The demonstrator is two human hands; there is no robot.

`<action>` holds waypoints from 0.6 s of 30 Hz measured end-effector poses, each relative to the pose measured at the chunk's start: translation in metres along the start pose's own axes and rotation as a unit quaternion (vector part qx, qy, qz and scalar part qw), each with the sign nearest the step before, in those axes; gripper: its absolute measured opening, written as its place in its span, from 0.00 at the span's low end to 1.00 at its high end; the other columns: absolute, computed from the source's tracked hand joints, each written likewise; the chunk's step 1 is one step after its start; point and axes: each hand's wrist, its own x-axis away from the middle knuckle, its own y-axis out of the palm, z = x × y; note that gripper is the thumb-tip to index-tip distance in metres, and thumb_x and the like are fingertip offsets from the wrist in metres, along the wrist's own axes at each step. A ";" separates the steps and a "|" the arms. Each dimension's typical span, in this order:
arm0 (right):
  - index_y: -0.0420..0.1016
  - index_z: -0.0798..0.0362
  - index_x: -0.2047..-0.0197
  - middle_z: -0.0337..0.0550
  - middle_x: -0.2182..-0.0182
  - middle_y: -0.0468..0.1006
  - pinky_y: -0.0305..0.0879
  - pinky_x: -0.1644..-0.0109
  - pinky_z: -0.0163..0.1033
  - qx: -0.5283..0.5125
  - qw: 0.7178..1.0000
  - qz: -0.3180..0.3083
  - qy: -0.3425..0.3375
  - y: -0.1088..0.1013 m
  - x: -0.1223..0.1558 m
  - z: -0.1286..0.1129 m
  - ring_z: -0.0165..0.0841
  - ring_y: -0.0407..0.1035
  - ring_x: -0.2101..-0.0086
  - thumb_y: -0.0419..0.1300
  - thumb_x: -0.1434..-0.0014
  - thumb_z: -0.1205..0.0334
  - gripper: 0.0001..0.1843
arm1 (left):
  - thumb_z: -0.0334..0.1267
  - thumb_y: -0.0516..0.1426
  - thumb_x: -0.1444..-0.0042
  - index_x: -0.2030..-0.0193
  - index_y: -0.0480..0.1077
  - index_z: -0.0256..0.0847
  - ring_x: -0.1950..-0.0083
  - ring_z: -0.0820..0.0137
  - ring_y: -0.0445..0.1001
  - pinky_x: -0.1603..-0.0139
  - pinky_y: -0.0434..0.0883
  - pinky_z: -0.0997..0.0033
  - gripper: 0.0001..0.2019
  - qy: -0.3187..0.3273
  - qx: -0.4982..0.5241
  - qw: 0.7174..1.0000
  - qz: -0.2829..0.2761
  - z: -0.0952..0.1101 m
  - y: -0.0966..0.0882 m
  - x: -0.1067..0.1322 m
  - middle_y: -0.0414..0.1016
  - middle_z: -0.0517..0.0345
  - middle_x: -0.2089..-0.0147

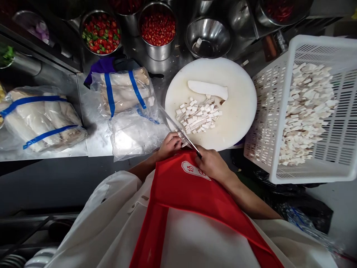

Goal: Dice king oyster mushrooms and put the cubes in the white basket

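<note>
My right hand [213, 163] is closed round the handle of a kitchen knife [180, 128], whose blade slants up and left over the near-left edge of the round white cutting board [240, 123]. Beside the blade, my left hand [170, 145] has its fingers curled on a pale piece of mushroom [182, 141], mostly hidden by the fingers and knife. Just beyond the blade lies a heap of diced mushroom [199, 117]. A long white mushroom slice [208, 88] rests behind the heap, with a small brown-edged bit at its right end.
Right of the board stands a white plastic basket [275, 149] holding many mushroom pieces [309, 111]. Bags of whole mushrooms [125, 91] [47, 115] lie left. Behind are a steel bowl [208, 35] and pots of chopped red chillies [158, 31] and mixed chillies [100, 33].
</note>
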 end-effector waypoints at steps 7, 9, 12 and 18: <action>0.67 0.48 0.36 0.47 0.60 0.83 0.64 0.61 0.40 0.009 1.000 -0.017 0.009 0.002 -0.014 0.000 0.44 0.77 0.63 0.52 0.37 0.65 0.26 | 0.45 0.61 0.41 0.49 0.69 0.42 0.45 0.66 0.72 0.45 0.75 0.65 0.16 0.009 0.018 0.999 -0.047 0.007 -0.012 -0.004 0.68 0.49 0.47; 0.69 0.49 0.38 0.47 0.59 0.83 0.64 0.60 0.40 -0.012 1.000 -0.005 0.001 0.007 -0.022 0.007 0.43 0.77 0.62 0.52 0.38 0.65 0.25 | 0.45 0.60 0.40 0.50 0.70 0.42 0.46 0.66 0.72 0.46 0.75 0.66 0.14 0.014 -0.010 0.999 -0.041 0.003 -0.008 -0.004 0.68 0.50 0.48; 0.74 0.49 0.46 0.44 0.61 0.83 0.65 0.60 0.38 -0.078 0.997 0.026 -0.008 0.014 -0.030 0.022 0.41 0.76 0.63 0.53 0.41 0.65 0.21 | 0.41 0.56 0.36 0.53 0.71 0.41 0.47 0.67 0.72 0.46 0.74 0.67 0.08 0.029 -0.062 0.997 -0.035 -0.003 -0.003 -0.006 0.71 0.51 0.50; 0.76 0.51 0.60 0.38 0.72 0.80 0.63 0.65 0.35 -0.222 0.969 0.110 0.012 0.007 -0.028 0.056 0.36 0.74 0.69 0.55 0.46 0.64 0.11 | 0.39 0.52 0.33 0.55 0.71 0.40 0.49 0.65 0.72 0.44 0.72 0.61 0.09 0.024 -0.148 0.984 -0.098 0.010 -0.006 -0.042 0.72 0.50 0.53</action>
